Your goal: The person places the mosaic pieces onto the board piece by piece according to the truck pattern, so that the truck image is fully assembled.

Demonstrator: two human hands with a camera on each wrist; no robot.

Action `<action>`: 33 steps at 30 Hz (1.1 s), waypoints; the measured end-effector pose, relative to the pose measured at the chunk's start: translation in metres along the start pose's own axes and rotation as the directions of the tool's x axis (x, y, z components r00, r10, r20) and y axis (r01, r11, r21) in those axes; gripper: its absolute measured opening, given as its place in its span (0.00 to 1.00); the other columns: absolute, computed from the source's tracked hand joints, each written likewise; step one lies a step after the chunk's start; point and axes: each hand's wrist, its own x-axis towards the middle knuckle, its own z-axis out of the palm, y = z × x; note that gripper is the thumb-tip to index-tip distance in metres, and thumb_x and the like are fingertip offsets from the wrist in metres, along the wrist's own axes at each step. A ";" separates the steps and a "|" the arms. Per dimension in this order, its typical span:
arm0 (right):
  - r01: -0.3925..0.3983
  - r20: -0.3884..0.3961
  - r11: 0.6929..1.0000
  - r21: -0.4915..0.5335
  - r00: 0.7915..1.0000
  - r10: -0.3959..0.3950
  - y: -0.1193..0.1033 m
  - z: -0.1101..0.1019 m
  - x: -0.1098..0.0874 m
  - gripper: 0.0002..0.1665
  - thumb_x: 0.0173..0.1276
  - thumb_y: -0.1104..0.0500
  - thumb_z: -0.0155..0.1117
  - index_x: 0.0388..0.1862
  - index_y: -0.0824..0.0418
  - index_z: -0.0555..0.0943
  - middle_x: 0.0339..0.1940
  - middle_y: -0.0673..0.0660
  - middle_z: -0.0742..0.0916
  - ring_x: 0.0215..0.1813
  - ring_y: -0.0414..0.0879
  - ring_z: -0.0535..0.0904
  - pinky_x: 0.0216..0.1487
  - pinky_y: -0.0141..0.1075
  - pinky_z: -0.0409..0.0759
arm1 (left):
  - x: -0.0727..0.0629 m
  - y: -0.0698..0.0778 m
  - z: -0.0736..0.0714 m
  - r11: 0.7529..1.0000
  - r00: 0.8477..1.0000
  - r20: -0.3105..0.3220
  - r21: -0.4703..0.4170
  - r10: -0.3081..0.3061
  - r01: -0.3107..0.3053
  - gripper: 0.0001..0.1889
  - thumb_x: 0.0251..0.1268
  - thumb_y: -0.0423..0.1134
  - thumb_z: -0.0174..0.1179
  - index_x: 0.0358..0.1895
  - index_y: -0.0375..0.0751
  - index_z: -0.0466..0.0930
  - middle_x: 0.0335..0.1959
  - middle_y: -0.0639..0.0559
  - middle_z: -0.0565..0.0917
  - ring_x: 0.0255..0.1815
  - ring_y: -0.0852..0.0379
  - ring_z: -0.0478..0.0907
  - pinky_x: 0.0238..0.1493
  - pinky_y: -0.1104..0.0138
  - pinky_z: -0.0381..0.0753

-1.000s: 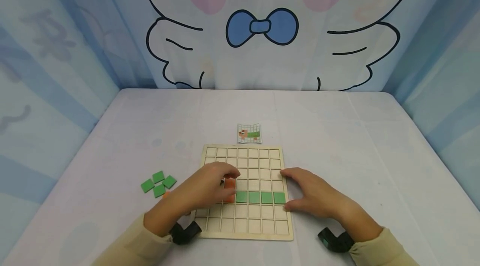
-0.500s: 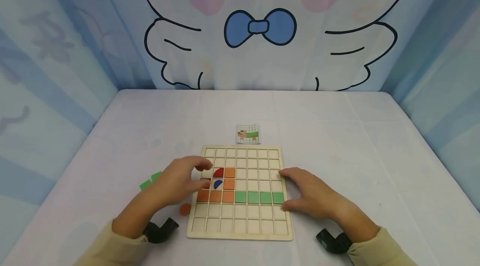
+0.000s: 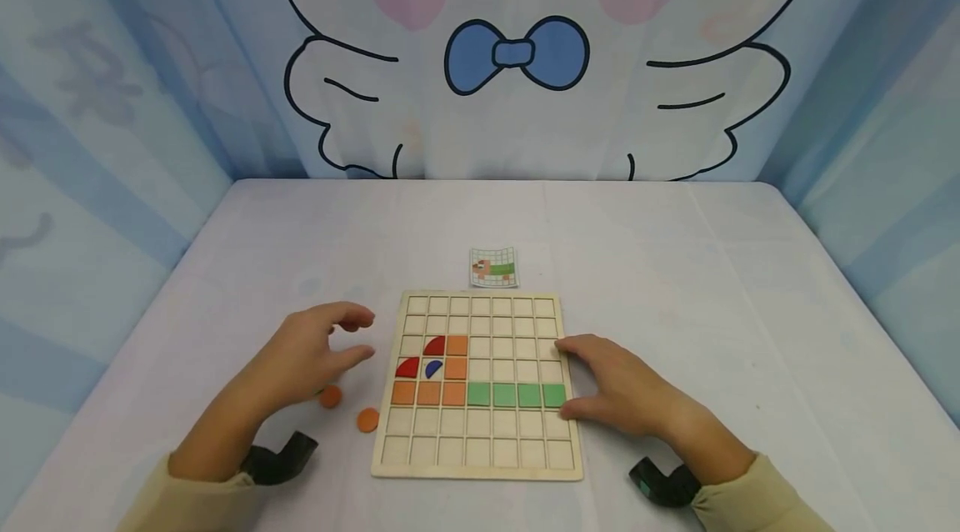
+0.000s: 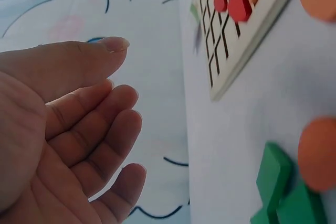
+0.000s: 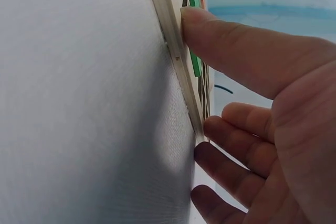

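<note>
My left hand (image 3: 311,353) hovers left of the wooden grid board (image 3: 480,450), thumb and fingers apart, holding nothing. Several green square tiles (image 4: 275,174) lie below it in the left wrist view; the hand hides them in the head view. Beside them are two orange round pieces (image 3: 367,420). At the board's right edge my right hand (image 3: 630,386) rests with thumb and fingertips spread along the rim. Set in the grid are a row of green tiles (image 3: 517,394), several orange square tiles (image 3: 429,393), two red quarter-round pieces (image 3: 435,345) and a blue half-round piece (image 3: 433,368).
A small card (image 3: 493,268) with a coloured grid picture lies just beyond the board's far edge. The white-covered table (image 3: 675,248) ends at a cartoon-printed curtain (image 3: 517,132) at the back, with blue curtains on both sides.
My left hand has moved left, off the board, to above the loose green tiles, uncovering the orange, red and blue pieces. The right hand stays at the board's edge.
</note>
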 end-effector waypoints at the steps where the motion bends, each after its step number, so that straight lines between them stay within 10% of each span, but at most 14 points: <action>1: 0.001 0.000 1.000 -0.001 1.000 -0.001 0.000 0.000 0.000 0.46 0.59 0.45 0.76 0.69 0.68 0.71 0.67 0.64 0.76 0.69 0.62 0.69 0.67 0.58 0.66 | -0.001 -0.003 -0.002 1.000 1.000 -0.015 0.005 0.002 -0.002 0.23 0.62 0.39 0.71 0.59 0.37 0.80 0.52 0.45 0.83 0.55 0.44 0.78 0.58 0.46 0.76; 11: -0.006 -0.004 1.000 -0.011 1.000 0.006 -0.001 0.001 0.000 0.45 0.60 0.45 0.76 0.69 0.67 0.71 0.67 0.64 0.76 0.69 0.62 0.69 0.67 0.58 0.66 | -0.012 -0.028 -0.020 1.000 0.993 -0.117 0.030 0.002 0.002 0.22 0.63 0.38 0.70 0.58 0.32 0.79 0.51 0.39 0.83 0.52 0.40 0.78 0.57 0.44 0.76; 33: 0.010 -0.046 0.999 -0.040 0.999 -0.011 0.000 0.004 0.000 0.42 0.60 0.49 0.75 0.67 0.69 0.72 0.65 0.64 0.78 0.68 0.62 0.71 0.66 0.56 0.68 | -0.013 -0.061 -0.015 0.996 0.991 -0.096 0.004 -0.093 0.094 0.25 0.64 0.41 0.69 0.59 0.30 0.77 0.52 0.36 0.82 0.54 0.38 0.77 0.57 0.44 0.75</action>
